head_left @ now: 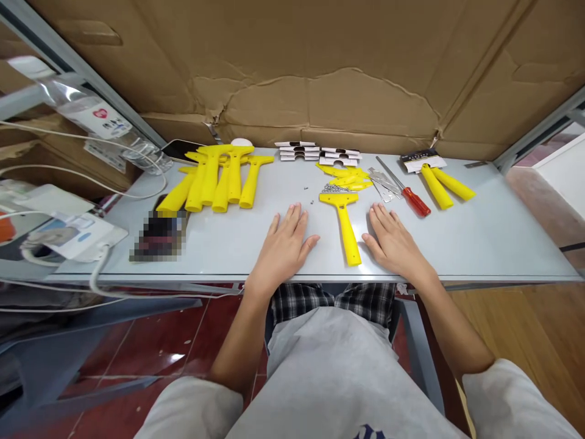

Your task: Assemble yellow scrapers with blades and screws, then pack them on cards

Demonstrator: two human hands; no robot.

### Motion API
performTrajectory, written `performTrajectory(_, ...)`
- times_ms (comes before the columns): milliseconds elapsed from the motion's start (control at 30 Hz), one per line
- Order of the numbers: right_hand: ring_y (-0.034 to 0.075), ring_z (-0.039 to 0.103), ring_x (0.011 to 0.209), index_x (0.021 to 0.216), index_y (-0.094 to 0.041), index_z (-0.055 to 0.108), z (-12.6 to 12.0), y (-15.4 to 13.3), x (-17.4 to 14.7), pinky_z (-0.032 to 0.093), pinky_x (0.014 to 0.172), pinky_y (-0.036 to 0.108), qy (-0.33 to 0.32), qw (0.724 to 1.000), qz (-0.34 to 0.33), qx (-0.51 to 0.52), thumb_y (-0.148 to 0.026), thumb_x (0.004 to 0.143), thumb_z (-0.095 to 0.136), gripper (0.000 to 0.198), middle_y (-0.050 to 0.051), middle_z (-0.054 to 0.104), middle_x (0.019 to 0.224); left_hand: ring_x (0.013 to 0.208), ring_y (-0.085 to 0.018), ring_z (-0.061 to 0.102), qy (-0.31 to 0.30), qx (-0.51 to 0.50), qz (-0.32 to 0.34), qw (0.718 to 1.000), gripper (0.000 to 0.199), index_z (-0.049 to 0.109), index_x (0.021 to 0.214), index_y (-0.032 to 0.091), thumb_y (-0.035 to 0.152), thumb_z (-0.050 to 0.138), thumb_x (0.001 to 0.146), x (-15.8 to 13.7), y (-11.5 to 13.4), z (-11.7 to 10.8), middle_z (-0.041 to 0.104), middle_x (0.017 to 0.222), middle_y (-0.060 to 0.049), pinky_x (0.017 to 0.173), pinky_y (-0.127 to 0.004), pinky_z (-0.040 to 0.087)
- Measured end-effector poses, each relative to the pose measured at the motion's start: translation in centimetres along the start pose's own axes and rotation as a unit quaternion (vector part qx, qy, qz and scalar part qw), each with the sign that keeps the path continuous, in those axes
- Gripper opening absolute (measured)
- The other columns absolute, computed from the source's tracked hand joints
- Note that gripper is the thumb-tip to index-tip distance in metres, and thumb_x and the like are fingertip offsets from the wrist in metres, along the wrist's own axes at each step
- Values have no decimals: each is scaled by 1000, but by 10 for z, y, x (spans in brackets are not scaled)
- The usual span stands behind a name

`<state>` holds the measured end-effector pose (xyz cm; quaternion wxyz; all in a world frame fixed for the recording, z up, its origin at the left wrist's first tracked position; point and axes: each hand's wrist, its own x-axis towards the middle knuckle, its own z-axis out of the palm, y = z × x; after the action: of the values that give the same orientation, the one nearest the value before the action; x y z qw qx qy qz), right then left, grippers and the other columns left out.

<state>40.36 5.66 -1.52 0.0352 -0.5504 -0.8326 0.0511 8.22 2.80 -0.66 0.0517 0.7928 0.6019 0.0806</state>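
Observation:
My left hand (287, 244) lies flat on the grey table, fingers spread, holding nothing. On the other side, my right hand (392, 239) also rests palm down with its fingers stretched out. Between the two lies a yellow plastic scraper handle (348, 235), its wide head pointing away from me, touched by neither hand. Just beyond that head is a small heap of screws (336, 188), and a few loose ones lie nearer my left fingertips. Yellow plastic strips (350, 178) and thin metal blades (384, 185) sit behind. A red-handled screwdriver (415, 201) lies beyond my right hand.
Several yellow scraper handles (220, 180) are piled at the left, by a blurred-out dark object (159, 235). Stacked white cards (298, 151) stand at the back. Two yellow handles with a black-and-white card (423, 161) lie right. A bottle (100, 116) and cables are far left.

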Motion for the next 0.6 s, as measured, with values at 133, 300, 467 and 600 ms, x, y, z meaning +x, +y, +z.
performTrajectory(133, 31, 13, 197, 198, -3, 33, -15, -9, 2, 17, 166, 60, -50, 998, 20, -21, -60, 125, 24, 93, 11, 9, 201, 194, -41, 23, -32, 22, -22, 999, 77, 42, 191, 1, 48, 37, 129, 2, 8, -8, 26, 204, -28, 159, -62, 21)
performTrajectory(300, 28, 4, 198, 200, -2, 25, -29, -22, 8, 12, 167, 56, -87, 994, 57, -22, -56, 124, 20, 93, 10, 1, 202, 195, -41, 19, -48, 22, -40, 998, 78, 39, 193, 1, 47, 34, 130, 5, 17, -14, 22, 204, -31, 160, -60, 17)
performTrajectory(467, 30, 3, 197, 200, -1, 22, -29, -27, 12, 12, 167, 56, -89, 993, 65, -31, -57, 124, 21, 95, 12, 0, 202, 195, -42, 16, -49, 13, -66, 997, 81, 35, 194, 1, 50, 29, 129, 9, 22, -12, 19, 205, -28, 160, -63, 16)
performTrajectory(600, 32, 10, 197, 198, -1, 29, -18, -19, 11, 15, 166, 61, -49, 997, 46, -29, -63, 124, 22, 97, 14, 6, 201, 195, -44, 18, -29, 9, -45, 999, 83, 38, 193, 3, 53, 30, 128, 10, 18, -6, 22, 206, -20, 159, -67, 18)
